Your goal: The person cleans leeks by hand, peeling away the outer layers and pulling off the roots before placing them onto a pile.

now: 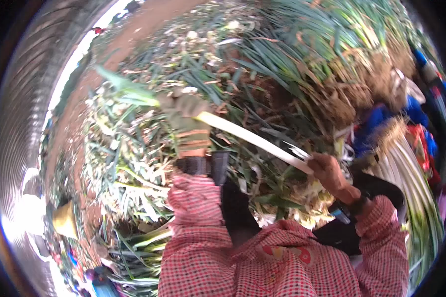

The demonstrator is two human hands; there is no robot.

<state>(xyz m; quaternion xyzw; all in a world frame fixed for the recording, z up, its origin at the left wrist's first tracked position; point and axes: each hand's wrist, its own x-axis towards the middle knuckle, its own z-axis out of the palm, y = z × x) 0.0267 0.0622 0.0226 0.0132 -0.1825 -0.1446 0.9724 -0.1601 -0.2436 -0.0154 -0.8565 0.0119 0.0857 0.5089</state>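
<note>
Heap of cut green leaves and pale trimmings covered ground ahead. Uprooted bundles with matted brown roots lay piled at upper right. Stack of cleaned white stalks ran along right edge, just beside blue and red cloth. Strip of bare brown earth showed at top left. Yellow container stood low left, near corrugated metal sheet.

Both arms are covered by red-and-white checked cotton sleeves. The left hand wears an olive knitted glove with an orange-striped cuff and, below it, a black wrist strap. The right hand, centre right of the frame, has a dark wristband.
</note>
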